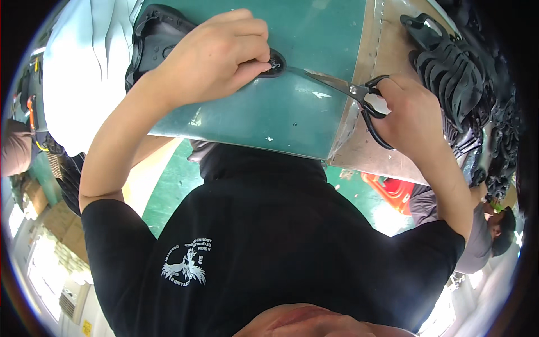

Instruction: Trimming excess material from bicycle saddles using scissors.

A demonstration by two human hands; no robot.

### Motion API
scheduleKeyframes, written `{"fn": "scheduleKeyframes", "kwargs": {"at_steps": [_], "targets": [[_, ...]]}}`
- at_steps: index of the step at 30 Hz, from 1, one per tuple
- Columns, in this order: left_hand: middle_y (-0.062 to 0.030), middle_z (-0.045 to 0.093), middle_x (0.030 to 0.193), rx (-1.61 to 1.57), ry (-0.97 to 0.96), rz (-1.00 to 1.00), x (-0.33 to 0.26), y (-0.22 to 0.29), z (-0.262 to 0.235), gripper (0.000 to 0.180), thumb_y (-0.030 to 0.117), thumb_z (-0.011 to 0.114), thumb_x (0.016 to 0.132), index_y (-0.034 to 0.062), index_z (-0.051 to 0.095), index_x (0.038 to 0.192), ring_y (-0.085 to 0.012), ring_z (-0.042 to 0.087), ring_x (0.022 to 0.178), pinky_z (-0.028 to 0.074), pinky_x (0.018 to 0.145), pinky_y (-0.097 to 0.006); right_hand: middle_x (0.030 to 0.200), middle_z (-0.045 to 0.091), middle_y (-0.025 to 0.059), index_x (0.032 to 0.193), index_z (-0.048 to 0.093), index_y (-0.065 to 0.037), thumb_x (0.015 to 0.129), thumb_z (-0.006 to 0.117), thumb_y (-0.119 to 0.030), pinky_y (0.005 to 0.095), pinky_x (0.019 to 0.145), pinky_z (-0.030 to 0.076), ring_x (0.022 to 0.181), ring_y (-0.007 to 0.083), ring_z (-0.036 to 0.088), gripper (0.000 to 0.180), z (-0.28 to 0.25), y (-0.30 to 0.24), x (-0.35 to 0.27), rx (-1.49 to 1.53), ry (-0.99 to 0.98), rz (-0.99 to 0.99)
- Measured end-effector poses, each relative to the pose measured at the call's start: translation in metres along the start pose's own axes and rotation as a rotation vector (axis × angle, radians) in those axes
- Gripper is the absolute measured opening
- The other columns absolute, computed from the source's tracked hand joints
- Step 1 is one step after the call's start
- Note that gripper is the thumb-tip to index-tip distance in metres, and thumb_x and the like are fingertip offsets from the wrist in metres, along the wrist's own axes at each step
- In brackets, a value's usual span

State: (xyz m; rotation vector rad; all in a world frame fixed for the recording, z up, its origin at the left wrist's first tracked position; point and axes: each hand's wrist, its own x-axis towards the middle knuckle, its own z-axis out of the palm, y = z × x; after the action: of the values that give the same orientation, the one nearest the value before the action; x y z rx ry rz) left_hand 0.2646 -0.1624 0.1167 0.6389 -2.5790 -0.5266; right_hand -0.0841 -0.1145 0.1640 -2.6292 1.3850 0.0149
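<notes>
Left hand [216, 53]: grip pinching small black rubber piece [276, 63] against green worktop [281, 112]. Right hand [407, 115]: grip closed through handles of black scissors [359, 95], long axis diagonal, blades pointing up-left toward the piece. Stacked black parts [449, 73] beyond.

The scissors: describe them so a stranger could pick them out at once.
Start at the green work surface and follow it to its bare wooden right edge. There the right hand grips the scissors, thumb through a black loop handle. Their thin metal blades point left toward the left hand, unlike the stacked black moulded parts behind.
</notes>
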Motion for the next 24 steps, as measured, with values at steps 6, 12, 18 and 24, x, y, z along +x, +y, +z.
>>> {"fn": "scheduleKeyframes", "kwargs": {"at_steps": [6, 12, 18, 24], "targets": [[-0.0062, 0.060, 0.090, -0.215, -0.015, -0.266, 0.001, 0.007, -0.001, 0.012, -0.002, 0.077, 0.085, 0.0027, 0.068, 0.092, -0.0242, 0.057, 0.086, 0.049, 0.075, -0.034, 0.078, 0.062, 0.0114, 0.082, 0.066, -0.005, 0.077, 0.086, -0.030, 0.0460, 0.063, 0.053, 0.074, 0.0353, 0.067, 0.032, 0.008, 0.002, 0.005, 0.021, 0.095, -0.071], [-0.0073, 0.059, 0.092, -0.227, -0.073, -0.233, 0.001, -0.005, -0.001, 0.013, -0.001, 0.075, 0.087, 0.0023, 0.065, 0.094, -0.0251, 0.056, 0.087, 0.048, 0.078, -0.034, 0.079, 0.063, 0.0109, 0.082, 0.067, -0.005, 0.079, 0.085, -0.031, 0.0447, 0.063, 0.054, 0.073, 0.0335, 0.068, 0.032, 0.009, -0.003, 0.017, -0.007, 0.060, -0.106], [-0.0089, 0.060, 0.096, -0.229, -0.105, -0.111, 0.000, -0.029, 0.005, 0.013, 0.001, 0.075, 0.089, 0.0014, 0.064, 0.096, -0.0287, 0.057, 0.089, 0.049, 0.079, -0.037, 0.084, 0.065, 0.0083, 0.084, 0.068, -0.006, 0.079, 0.086, -0.030, 0.0418, 0.066, 0.055, 0.080, 0.0288, 0.070, 0.030, 0.013, -0.012, 0.031, -0.060, 0.107, -0.166], [-0.0115, 0.062, 0.096, -0.765, 0.193, 0.403, 0.001, -0.056, 0.016, 0.007, 0.006, 0.073, 0.096, 0.0025, 0.067, 0.098, -0.0310, 0.059, 0.091, 0.048, 0.086, -0.041, 0.087, 0.062, 0.0045, 0.087, 0.065, -0.009, 0.079, 0.086, -0.027, 0.0359, 0.073, 0.055, 0.088, 0.0227, 0.067, 0.028, 0.014, -0.019, 0.037, -0.170, 0.162, -0.215]]}}
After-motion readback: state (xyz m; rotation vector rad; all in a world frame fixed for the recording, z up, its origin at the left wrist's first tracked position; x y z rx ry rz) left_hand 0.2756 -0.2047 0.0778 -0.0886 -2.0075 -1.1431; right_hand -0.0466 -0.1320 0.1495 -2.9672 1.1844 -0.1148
